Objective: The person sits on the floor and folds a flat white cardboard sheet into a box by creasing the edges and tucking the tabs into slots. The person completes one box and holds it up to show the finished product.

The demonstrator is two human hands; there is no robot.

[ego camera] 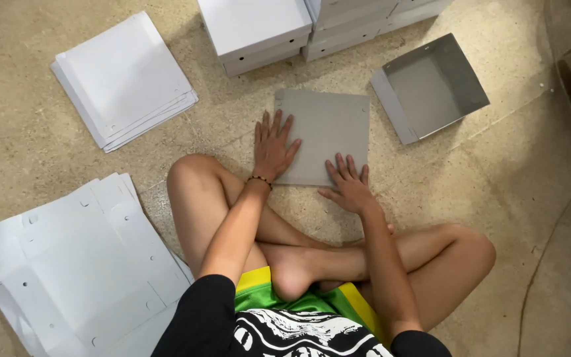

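flat die-cut blanks [80,264]: stacked on floor, far left
white sheet stack [123,79]: upper left
left hand [272,147]: fingers spread, flat on grey cardboard sheet's left edge
grey cardboard sheet [325,129]: flat on floor, ahead of crossed legs
right hand [349,186]: fingers spread, pressing sheet's near edge
open grey box [431,86]: right of sheet

We see a grey cardboard sheet [325,135] on the speckled beige floor [517,198], a grey-lined open box [431,86], white flat blanks [123,79], green shorts [285,304] edged yellow, and a black top [285,337] with what seems a white print.
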